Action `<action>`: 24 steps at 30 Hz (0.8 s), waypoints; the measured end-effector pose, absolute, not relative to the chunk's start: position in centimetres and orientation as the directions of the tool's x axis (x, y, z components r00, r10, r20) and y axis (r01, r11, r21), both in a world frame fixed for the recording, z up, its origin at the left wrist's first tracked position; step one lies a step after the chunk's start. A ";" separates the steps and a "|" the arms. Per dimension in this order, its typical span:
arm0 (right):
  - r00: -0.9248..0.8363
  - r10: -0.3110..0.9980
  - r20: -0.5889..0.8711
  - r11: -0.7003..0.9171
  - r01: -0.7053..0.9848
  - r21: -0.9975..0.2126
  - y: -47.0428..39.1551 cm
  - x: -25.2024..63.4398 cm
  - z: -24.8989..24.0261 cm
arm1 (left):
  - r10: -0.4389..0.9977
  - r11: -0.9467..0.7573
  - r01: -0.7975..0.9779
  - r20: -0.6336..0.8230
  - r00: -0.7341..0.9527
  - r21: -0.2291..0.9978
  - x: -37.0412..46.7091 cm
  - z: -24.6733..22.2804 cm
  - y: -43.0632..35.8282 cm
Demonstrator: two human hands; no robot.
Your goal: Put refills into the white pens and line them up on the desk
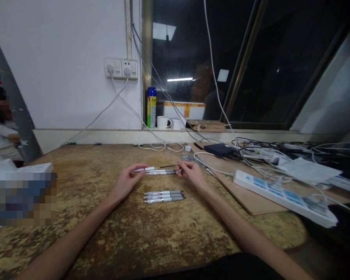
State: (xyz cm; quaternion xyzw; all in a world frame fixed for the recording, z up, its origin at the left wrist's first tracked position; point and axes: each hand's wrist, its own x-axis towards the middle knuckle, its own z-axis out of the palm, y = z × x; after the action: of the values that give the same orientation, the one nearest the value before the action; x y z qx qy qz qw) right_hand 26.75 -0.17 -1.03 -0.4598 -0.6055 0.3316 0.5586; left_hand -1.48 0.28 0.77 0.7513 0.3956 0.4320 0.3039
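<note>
My left hand is closed, its thumb and fingers pinching a white pen barrel. A thin dark refill stretches from the barrel's end toward my right hand. The right fingers are pinched around a small grey pen part, partly hidden by the fingertips. Just below the barrel, between both hands, lie white-and-grey pens on the worn wooden table. Closer to me, several similar pens rest side by side, their dark tips pointing right.
Behind my right hand is a clear bag of small parts. A white power strip and tangled cables crowd the right, over a brown board. A spray can and white mug stand on the sill. Someone's sleeve shows far left.
</note>
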 end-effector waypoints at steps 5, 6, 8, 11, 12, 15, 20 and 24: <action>-0.005 0.898 0.440 0.430 0.227 -0.874 -0.5 26.3 -0.8 | 0.859 -0.498 0.333 0.403 0.317 0.801 -1.4 0.9 0.2; -0.016 0.892 0.452 0.442 0.240 -0.864 -0.6 26.2 -0.8 | 0.859 -0.499 0.333 0.405 0.314 0.800 -1.4 0.9 0.2; -0.034 0.884 0.466 0.458 0.264 -0.849 -0.8 26.0 -0.7 | 0.855 -0.505 0.324 0.413 0.314 0.800 -1.4 0.8 0.3; -0.048 0.881 0.471 0.466 0.268 -0.843 -1.0 25.6 -0.6 | 0.848 -0.512 0.307 0.416 0.329 0.802 -1.5 0.6 0.5; -0.050 0.880 0.472 0.467 0.259 -0.845 -1.0 25.5 -0.7 | 0.844 -0.517 0.305 0.416 0.338 0.800 -1.5 0.5 0.6; -0.056 0.879 0.473 0.473 0.232 -0.850 -1.1 25.1 -0.9 | 0.832 -0.529 0.296 0.416 0.368 0.795 -1.5 0.4 0.6; -0.075 0.879 0.471 0.475 0.225 -0.850 -1.2 24.4 -1.3 | 0.829 -0.525 0.292 0.403 0.387 0.800 -1.3 0.5 0.2; -0.077 0.890 0.449 0.454 0.239 -0.858 -1.2 24.1 -1.5 | 0.839 -0.511 0.317 0.383 0.387 0.799 -1.3 0.7 0.1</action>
State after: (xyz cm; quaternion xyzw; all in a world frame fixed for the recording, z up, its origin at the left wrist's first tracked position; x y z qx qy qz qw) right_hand 24.09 -1.19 -1.51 -0.4234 -0.6667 0.3063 0.5314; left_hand -1.33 0.08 0.65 0.7684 0.3762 0.4063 0.3209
